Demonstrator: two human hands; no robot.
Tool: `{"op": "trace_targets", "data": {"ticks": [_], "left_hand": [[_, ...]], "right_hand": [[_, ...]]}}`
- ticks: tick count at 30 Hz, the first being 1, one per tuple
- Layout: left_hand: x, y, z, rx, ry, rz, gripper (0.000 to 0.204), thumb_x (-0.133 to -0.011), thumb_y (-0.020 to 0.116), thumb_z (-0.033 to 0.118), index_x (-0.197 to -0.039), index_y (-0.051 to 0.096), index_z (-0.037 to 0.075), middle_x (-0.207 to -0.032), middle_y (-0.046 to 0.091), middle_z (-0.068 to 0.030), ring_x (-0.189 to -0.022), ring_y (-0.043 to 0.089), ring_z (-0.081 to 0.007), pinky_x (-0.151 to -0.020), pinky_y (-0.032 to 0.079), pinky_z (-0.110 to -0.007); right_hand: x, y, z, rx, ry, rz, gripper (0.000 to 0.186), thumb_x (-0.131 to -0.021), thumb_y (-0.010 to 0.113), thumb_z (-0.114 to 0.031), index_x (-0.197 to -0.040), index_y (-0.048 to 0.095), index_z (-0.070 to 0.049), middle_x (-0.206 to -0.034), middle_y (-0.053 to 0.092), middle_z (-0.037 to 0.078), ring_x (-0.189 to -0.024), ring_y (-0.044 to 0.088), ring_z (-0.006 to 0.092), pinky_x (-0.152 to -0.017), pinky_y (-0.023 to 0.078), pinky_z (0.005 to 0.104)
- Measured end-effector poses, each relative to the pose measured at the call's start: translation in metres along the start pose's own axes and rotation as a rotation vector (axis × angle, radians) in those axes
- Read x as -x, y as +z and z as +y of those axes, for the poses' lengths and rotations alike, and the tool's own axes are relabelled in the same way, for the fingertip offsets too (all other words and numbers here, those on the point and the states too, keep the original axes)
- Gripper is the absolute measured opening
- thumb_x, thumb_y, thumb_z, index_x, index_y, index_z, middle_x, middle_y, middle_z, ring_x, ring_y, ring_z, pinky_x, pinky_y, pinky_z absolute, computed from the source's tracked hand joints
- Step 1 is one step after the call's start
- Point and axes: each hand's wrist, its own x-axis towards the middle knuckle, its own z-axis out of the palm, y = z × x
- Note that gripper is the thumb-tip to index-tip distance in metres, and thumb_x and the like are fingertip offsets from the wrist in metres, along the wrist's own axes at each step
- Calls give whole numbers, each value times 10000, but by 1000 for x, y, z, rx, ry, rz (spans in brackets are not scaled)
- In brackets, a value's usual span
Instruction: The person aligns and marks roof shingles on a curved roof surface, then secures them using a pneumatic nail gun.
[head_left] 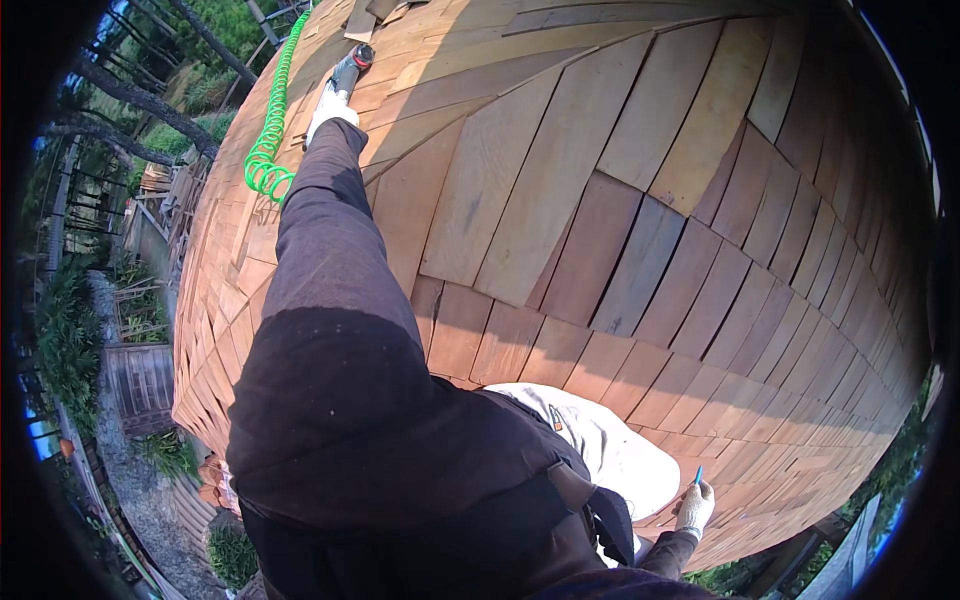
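Observation:
Far off at the upper left, my left arm reaches out over the shingled roof. My left hand (331, 107), in a white glove, is closed around a grey power tool with a round black and red end (352, 70), which looks like an air nailer. Down at the lower right, my right hand (696, 508) wears a white knitted glove. A slim blue pencil-like thing (699, 475) sticks up from its closed fingers. Wooden shingles (565, 355) lie in overlapping rows beneath both hands.
A green coiled hose (270, 145) runs along the roof left of my left arm. Loose wood pieces (362, 18) lie beyond the tool. At left the roof curves down toward a gravel path (125, 400), plants and trees. My light trouser leg (610, 445) rests on the shingles.

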Motion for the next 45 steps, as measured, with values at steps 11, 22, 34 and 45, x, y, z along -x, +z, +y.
{"op": "trace_targets", "data": {"ticks": [11, 22, 34, 45], "left_hand": [[0, -19, -39, -32, -220, 83, 595, -837, 627, 312, -1366, 643, 41, -1327, 667, -265, -1262, 644, -384, -1061, 504, -434], [67, -52, -30, -63, -364, 127, 687, -840, 658, 482, -1406, 634, 94, -1373, 667, -223, -1293, 642, -356, -1093, 489, -449], [-6, 34, -94, -569, 300, -140, 251, -973, 528, 165, -1152, 698, 120, -1191, 743, -180, -1127, 718, -361, -991, 551, -467], [-2, 12, -106, -528, 260, -85, 249, -932, 577, 154, -1139, 702, 98, -1157, 748, -208, -1115, 717, -387, -983, 554, -477]], "right_hand": [[-18, 5, 9, 4, -39, -9, 234, -1002, 566, -160, -1214, 617, -72, -696, 577, 48, -438, 520, 150, -376, 444, 326], [0, 2, -14, 40, -7, 13, 239, -1019, 551, -119, -1243, 610, -62, -763, 581, 27, -487, 513, 116, -409, 434, 293], [6, -7, -7, 16, 16, 41, 237, -1012, 553, -122, -1236, 617, -79, -734, 581, 22, -480, 514, 127, -397, 426, 295], [-6, 4, -14, 67, 11, -11, 231, -1011, 563, -131, -1226, 621, -72, -737, 590, 27, -494, 528, 127, -406, 434, 300]]}}
